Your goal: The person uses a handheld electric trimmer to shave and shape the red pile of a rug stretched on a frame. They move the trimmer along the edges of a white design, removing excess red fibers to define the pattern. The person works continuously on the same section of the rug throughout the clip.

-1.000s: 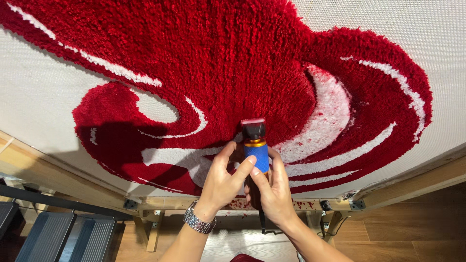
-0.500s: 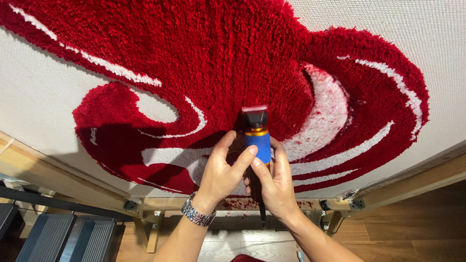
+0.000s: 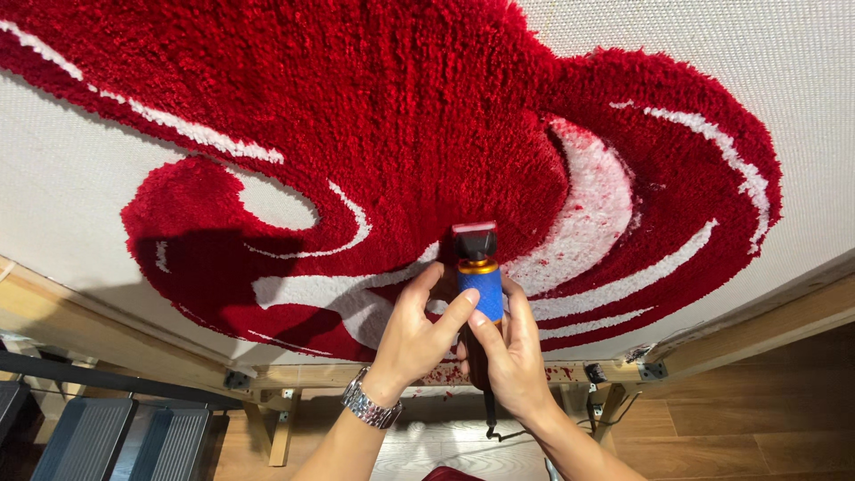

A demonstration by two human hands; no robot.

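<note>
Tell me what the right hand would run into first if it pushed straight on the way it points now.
Probably the red tufted pile of the rug: the right hand, with the left hand, grips a blue-handled trimmer whose head seems already at the pile, though depth is unclear.

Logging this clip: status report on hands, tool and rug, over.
Left hand and right hand both shut on the blue-grip trimmer. Trimmer head against the red and white tufted rug on its wooden frame. Nothing in the way.

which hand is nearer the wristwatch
Left. The wristwatch sits on the wrist just below the left hand; the right hand is across the blue trimmer, farther to the side.
</note>
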